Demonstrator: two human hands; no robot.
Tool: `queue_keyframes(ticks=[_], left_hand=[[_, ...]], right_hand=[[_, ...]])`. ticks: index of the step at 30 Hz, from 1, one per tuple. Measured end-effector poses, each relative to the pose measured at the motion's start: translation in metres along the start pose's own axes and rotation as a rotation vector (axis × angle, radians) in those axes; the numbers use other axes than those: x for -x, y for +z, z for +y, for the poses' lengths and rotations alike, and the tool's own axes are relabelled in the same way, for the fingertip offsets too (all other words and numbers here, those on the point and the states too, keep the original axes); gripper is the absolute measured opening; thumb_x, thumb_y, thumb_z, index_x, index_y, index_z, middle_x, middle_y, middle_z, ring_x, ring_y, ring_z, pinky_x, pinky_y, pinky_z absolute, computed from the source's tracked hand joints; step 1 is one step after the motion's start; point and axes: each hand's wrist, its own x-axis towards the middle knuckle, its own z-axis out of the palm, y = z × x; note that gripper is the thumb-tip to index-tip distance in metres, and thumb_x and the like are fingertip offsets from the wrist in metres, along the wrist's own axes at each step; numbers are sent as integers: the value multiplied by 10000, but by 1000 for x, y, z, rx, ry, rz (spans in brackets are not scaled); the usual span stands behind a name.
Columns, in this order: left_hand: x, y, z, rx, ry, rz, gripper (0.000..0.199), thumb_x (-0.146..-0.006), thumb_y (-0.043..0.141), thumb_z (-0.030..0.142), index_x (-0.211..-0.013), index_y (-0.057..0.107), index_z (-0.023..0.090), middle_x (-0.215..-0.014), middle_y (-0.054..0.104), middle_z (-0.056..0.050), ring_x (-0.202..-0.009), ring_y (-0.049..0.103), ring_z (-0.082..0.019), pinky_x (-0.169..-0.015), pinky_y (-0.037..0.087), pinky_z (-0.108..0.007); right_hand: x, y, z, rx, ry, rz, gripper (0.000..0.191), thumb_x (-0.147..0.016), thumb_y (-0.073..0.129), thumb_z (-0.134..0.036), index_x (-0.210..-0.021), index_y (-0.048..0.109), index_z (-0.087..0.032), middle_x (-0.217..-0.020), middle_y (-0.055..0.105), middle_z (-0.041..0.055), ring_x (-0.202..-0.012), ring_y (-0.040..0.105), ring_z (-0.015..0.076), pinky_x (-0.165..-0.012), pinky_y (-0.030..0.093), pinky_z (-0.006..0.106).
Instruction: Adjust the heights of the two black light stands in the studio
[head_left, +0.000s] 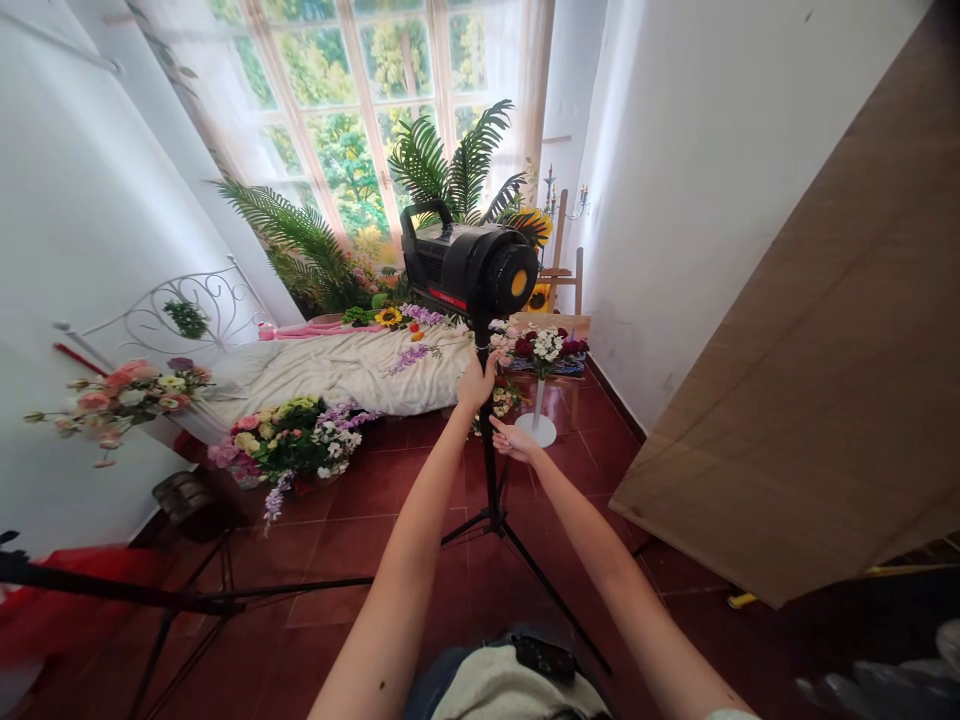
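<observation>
On the lamp (461, 260), illegible red label (450, 300).

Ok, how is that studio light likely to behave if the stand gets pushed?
The studio light sits high on a slim black light stand, so it seems top-heavy and apt to tip. Its bulky housing suggests noticeable weight, though the splayed legs should resist a gentle nudge.

a black studio lamp (459, 262), with a top handle, red side stripe and round yellow-centred front, sits roughly level atop the black stand (492, 485), upright with legs splayed beneath.
</observation>
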Motion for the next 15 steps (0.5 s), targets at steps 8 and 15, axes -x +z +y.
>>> queue_keyframes(ticks=[8, 15], left_hand=[[-1, -1, -5, -7, 11, -6, 521, -902, 285, 584, -1223, 426, 198, -934, 653, -104, -883, 634, -247, -818, 449, -365], [-3, 4, -4, 64, -25, 12, 459, -901, 356, 545, -1185, 463, 199, -894, 653, -76, -855, 631, -225, -824, 461, -369]], right_hand=[[-4, -11, -30, 1130, -205, 260, 576, -681, 662, -648, -392, 392, -230, -393, 479, 35, -530, 573, 193, -610, 455, 309], [-1, -1, -38, 1262, -258, 440, 541, -583, 747, -643, -505, 423, -217, -647, 635, 159, -945, 628, 343, -792, 472, 392]])
